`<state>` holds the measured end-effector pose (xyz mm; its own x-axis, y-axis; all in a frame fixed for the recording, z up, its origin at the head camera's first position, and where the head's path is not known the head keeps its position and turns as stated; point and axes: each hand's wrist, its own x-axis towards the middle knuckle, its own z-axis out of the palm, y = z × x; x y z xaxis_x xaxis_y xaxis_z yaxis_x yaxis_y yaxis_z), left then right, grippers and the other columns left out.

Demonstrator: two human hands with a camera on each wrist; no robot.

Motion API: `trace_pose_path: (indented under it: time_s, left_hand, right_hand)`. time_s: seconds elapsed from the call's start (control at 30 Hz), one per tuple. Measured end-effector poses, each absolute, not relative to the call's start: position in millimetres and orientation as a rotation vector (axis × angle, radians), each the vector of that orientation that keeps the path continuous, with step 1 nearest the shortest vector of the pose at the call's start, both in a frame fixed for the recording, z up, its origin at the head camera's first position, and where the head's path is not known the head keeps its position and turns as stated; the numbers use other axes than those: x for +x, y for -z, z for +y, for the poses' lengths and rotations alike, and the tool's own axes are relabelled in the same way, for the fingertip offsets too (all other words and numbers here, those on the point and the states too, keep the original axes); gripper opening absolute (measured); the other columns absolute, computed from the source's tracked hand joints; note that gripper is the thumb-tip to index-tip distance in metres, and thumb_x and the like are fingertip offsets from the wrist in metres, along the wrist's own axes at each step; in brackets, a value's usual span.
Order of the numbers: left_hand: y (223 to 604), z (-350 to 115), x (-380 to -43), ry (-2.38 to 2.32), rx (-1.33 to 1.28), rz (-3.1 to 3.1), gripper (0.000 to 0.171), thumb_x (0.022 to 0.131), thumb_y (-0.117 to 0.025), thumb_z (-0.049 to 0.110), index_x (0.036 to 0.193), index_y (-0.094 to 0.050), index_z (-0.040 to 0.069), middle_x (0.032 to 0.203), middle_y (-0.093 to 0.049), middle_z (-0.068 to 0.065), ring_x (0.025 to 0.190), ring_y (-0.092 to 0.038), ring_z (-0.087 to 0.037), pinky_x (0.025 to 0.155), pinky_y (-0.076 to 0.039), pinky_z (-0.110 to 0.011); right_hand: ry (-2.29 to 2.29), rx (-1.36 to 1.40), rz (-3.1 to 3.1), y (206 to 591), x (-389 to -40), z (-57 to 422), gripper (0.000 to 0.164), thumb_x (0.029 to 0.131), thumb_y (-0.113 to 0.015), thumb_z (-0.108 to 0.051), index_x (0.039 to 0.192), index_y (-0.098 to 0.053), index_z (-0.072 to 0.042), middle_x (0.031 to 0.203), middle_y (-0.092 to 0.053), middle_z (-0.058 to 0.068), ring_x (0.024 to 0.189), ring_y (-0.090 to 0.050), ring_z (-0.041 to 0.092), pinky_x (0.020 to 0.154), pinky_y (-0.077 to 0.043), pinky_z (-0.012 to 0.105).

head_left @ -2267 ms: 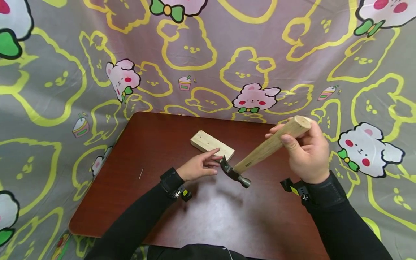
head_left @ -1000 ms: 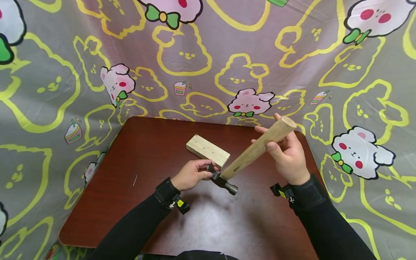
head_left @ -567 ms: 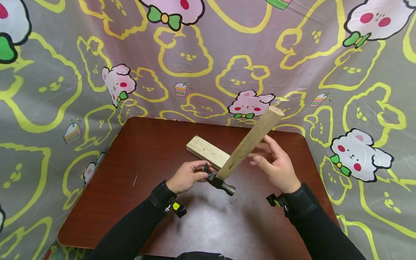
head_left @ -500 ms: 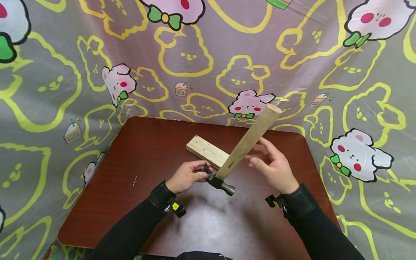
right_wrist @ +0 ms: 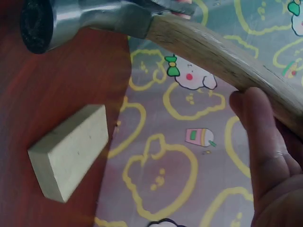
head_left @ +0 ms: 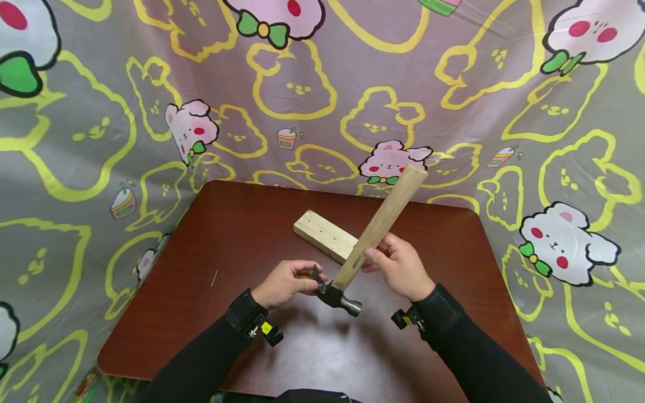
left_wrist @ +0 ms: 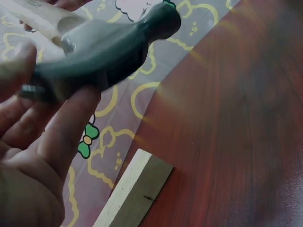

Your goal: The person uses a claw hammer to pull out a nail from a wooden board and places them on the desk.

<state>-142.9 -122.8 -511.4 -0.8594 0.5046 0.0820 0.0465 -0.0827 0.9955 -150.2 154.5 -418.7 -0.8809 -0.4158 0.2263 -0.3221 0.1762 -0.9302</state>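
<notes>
A claw hammer [head_left: 381, 224] with a pale wooden handle and a dark metal head is held above the table, handle slanting up to the right. My left hand [head_left: 284, 284] pinches the claw end of its head between thumb and fingers. With thumb and fingertips, my right hand [head_left: 400, 267] holds the handle's lower half, a little above the head. Behind the hammer lies a pale wooden block [head_left: 322, 230] with several small dark spots on top, its right end partly covered by the handle. In the right wrist view the hammer's striking face [right_wrist: 37, 26] points left.
A thin, nail-like piece of metal [head_left: 215, 277] lies on the left part of the dark red-brown table [head_left: 242, 224]. A patterned cloth [head_left: 312, 73] with cartoon rabbits hangs around the table's back and sides.
My right hand let go of the handle near its end, moved down and left, and now holds it nearer the head. The left hand reached the claw and took hold of it.
</notes>
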Motion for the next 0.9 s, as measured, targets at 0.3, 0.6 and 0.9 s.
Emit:
trace_pose_path:
  time_s: [0.3, 0.6, 0.9]
  left_hand:
    - [514.7, -123.3, -141.0, -2.072, 0.804, 1.654, 0.056, 0.092, -0.068, 0.014, 0.142, -0.046, 0.000, 0.128, -0.056, -0.029, 0.115, -0.059, -0.032, 0.086, -0.053, -0.038]
    - [505.7, -119.8, -145.7, -2.016, 0.874, 1.369, 0.090, 0.090, -0.070, 0.032, 0.154, -0.015, 0.000, 0.137, -0.048, -0.030, 0.117, -0.058, -0.032, 0.094, -0.048, -0.039]
    - [474.8, -113.1, -156.6, -1.629, 0.836, 1.849, 0.041, 0.086, -0.070, 0.001, 0.126, -0.061, -0.007, 0.107, -0.070, -0.015, 0.093, -0.068, -0.023, 0.076, -0.055, -0.041]
  right_hand:
    - [1.971, -0.734, 2.268, 412.8, -156.1, 154.7, 0.023, 0.097, -0.058, -0.011, 0.114, -0.057, 0.005, 0.094, -0.068, 0.020, 0.071, -0.068, 0.034, 0.060, -0.057, 0.042]
    - [1.915, -0.703, 2.228, 411.9, -155.8, 148.0, 0.024, 0.097, -0.058, -0.009, 0.116, -0.057, 0.006, 0.096, -0.068, 0.021, 0.073, -0.069, 0.036, 0.061, -0.057, 0.043]
    - [1.868, -0.665, 2.178, 415.1, -156.0, 137.5, 0.026, 0.097, -0.058, -0.011, 0.118, -0.058, 0.004, 0.099, -0.069, 0.019, 0.074, -0.069, 0.034, 0.060, -0.057, 0.044]
